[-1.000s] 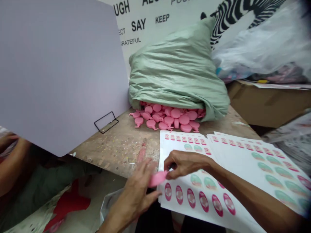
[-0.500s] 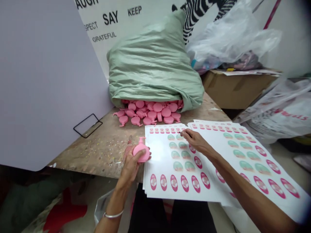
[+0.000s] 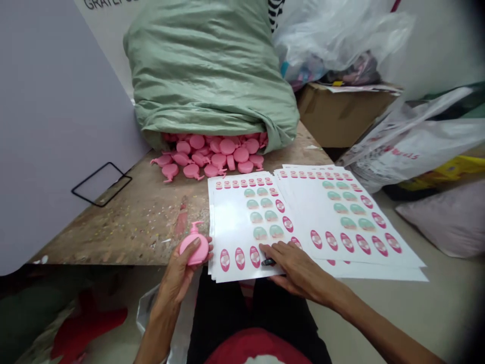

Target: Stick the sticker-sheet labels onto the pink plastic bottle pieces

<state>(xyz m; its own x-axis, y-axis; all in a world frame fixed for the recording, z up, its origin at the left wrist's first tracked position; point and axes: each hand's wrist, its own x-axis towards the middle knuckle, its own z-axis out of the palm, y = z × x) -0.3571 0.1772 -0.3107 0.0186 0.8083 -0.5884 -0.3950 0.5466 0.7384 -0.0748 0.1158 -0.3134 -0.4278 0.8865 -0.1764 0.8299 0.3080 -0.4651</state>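
My left hand (image 3: pixel 181 270) is wrapped round a round pink pump bottle (image 3: pixel 196 248), its nozzle pointing up, at the table's front edge. My right hand (image 3: pixel 290 263) holds a small dark tool (image 3: pixel 268 262) between its fingers, low over the left sticker sheet (image 3: pixel 231 217). That sheet carries green dome-shaped stickers and pink oval ones. Beside it lies another stack of sticker sheets (image 3: pixel 308 202). Several pink bottles (image 3: pixel 219 161) spill from the mouth of a green cloth sack (image 3: pixel 208 71) at the back of the table.
The worn wooden table (image 3: pixel 144 222) has a black wire frame (image 3: pixel 101 184) near its left side, against a pale panel (image 3: pixel 56 126). A cardboard box (image 3: pixel 341 114) with plastic bags stands at the back right. More bags (image 3: pixel 424 146) lie to the right.
The view has tilted down. My right hand has moved from the top row of stickers to the sheet's lower edge. My left hand still holds the pink bottle.
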